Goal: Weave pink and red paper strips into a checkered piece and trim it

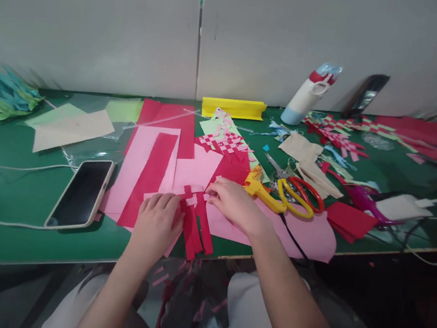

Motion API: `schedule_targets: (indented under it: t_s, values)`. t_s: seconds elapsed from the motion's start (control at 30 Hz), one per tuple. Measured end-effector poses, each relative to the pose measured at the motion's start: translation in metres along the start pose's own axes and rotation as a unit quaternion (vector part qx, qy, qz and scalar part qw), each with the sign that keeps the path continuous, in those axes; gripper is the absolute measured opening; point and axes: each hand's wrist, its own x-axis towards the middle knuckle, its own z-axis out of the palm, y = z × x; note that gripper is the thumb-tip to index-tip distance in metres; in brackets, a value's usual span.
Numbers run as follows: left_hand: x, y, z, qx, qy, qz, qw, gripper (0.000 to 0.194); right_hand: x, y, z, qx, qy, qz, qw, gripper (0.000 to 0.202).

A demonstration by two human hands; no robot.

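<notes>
Between the phone (80, 194) and glue gun (264, 192), scissors (293, 181) just beside it, both hands (161, 213) pinch crossed paper strips (191, 226).

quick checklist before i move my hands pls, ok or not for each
1. Left hand and right hand at the red strips: ok.
2. Pink strip crossing the red strips: ok.
3. Firm grip by either hand: cannot tell.
4. Scissors apart from both hands: ok.
5. Glue gun cool: cannot tell.
6. Black cord off the pink paper: not ok, it crosses it.
</notes>
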Motion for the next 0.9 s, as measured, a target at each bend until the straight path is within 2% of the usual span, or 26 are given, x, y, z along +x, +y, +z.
schedule_targets:
  t_s: [0.13,0.23,0.37,0.47,0.57,0.9]
  values:
    - [-0.001,0.0,0.0,0.014,0.007,0.015,1.0,0.03,0.0,-0.001,-0.004,0.003,-0.006,-0.024,1.0,0.011]
    - [-0.005,0.003,0.0,0.031,0.039,0.035,0.998,0.029,0.0,0.002,-0.003,0.018,0.002,-0.031,0.999,0.008]
    - [-0.016,0.017,0.003,0.011,0.074,0.096,0.993,0.027,0.0,0.007,-0.002,0.055,0.004,-0.027,0.998,0.008]
    - [-0.023,0.029,0.009,-0.012,0.069,0.141,0.988,0.032,0.0,0.008,-0.002,0.077,0.003,-0.025,0.997,0.009]
    - [-0.026,0.035,0.013,-0.01,0.053,0.152,0.987,0.035,0.001,0.006,-0.002,0.08,0.003,-0.025,0.996,0.009]
    - [-0.026,0.033,0.015,-0.004,0.046,0.156,0.987,0.033,0.007,0.001,0.002,0.088,0.018,-0.057,0.994,0.005]
